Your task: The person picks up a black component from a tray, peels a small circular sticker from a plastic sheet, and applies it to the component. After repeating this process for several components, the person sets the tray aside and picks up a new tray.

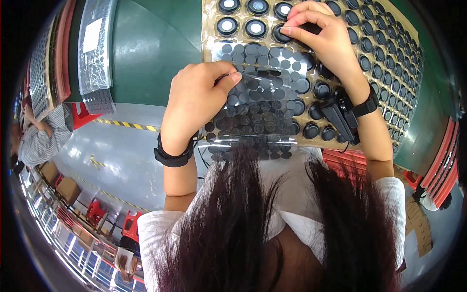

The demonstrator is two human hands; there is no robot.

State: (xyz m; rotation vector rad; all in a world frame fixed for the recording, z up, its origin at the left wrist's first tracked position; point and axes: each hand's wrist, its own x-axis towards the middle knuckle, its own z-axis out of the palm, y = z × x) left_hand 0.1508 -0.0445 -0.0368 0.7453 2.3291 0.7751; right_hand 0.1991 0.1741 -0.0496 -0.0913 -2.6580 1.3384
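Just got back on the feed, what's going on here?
The person's left hand pinches a clear sheet of dark discs over the near left part of a tray of round black parts. The right hand has its fingertips at one black part; its exact grip is unclear. Several parts at the far left corner show pale centres; those further right look dark.

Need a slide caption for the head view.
Left hand pinches a clear sheet of dark discs while the right hand touches a round black part in a tan tray.
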